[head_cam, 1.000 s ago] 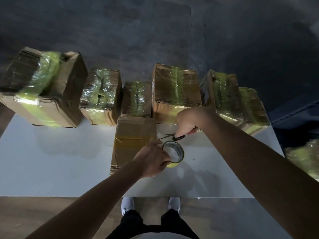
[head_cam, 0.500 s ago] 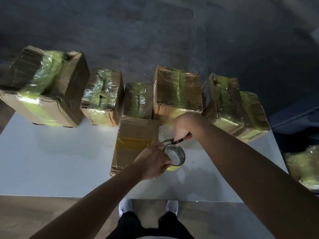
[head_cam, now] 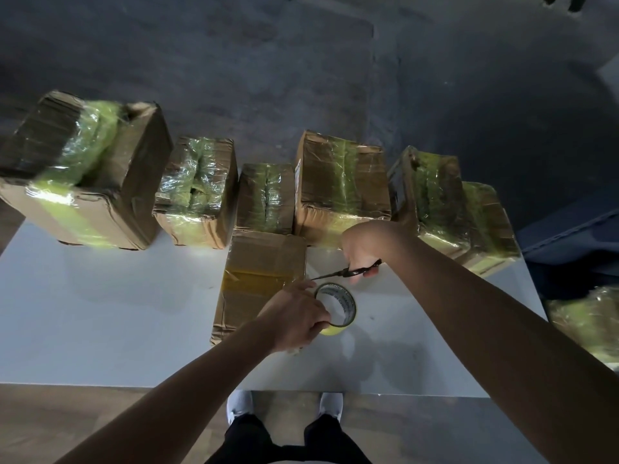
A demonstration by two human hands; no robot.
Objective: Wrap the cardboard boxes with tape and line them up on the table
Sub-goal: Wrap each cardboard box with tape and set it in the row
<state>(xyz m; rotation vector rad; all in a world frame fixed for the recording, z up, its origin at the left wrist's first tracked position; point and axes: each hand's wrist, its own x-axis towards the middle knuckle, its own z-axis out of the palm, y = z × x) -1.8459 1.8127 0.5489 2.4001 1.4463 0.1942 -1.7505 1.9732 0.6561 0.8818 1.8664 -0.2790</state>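
Left hand (head_cam: 294,316), right hand (head_cam: 360,250), both curled.

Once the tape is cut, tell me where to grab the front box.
Take the front box by its two long sides, coming from the near end: its far end is crowded by a wrapped box, and the tape roll sits close on its right.

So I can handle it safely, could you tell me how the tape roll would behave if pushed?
The tape roll is a hollow ring, so probably light and stiff. Being round, it could roll on the smooth white table if set on edge; flat, it should stay.
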